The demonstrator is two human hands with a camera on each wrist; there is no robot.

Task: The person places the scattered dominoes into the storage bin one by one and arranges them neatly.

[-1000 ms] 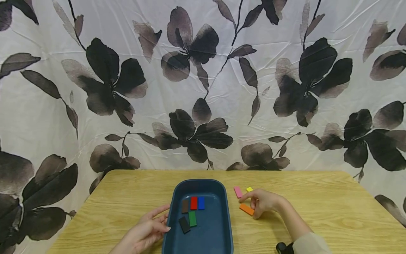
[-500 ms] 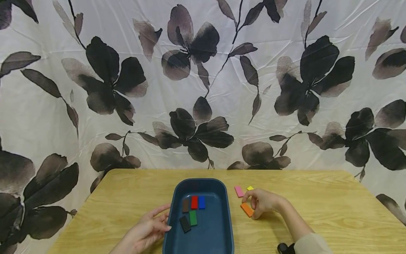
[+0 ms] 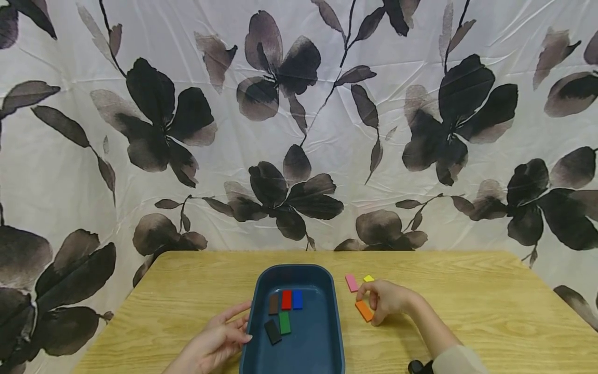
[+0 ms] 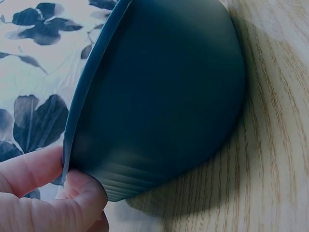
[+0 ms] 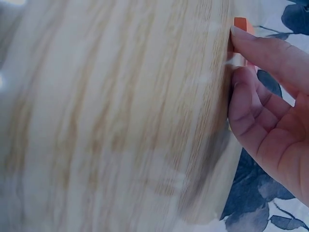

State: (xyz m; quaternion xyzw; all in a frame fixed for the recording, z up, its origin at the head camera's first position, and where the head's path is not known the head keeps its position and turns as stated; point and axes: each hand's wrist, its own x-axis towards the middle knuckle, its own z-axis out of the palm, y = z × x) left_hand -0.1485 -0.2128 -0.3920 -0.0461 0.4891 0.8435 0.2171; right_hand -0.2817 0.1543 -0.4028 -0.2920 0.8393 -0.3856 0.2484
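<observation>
A dark blue plastic tray (image 3: 313, 345) stands on the table, holding brown (image 3: 273, 304), red (image 3: 286, 299), blue (image 3: 297, 299), green (image 3: 284, 323) and black blocks (image 3: 273, 332). My left hand (image 3: 212, 337) pinches the tray's left rim, with fingers and thumb on either side of it in the left wrist view. To the right of the tray, my right hand (image 3: 390, 301) holds an orange block (image 3: 364, 311) by its ends, between thumb and fingertip, low over the table. The block's end (image 5: 240, 22) shows past the thumb in the right wrist view.
A pink block (image 3: 351, 283) lies just beyond the right hand. Beside it a yellow block (image 3: 368, 278) is partly hidden by the fingers. The wooden table (image 3: 490, 306) ends at a floral cloth (image 3: 364, 156) behind. A black object (image 3: 418, 366) sits by the right sleeve.
The orange block has turned slightly, and my right fingertip has drawn in from beyond it to its far end. My left hand and the tray hold their place.
</observation>
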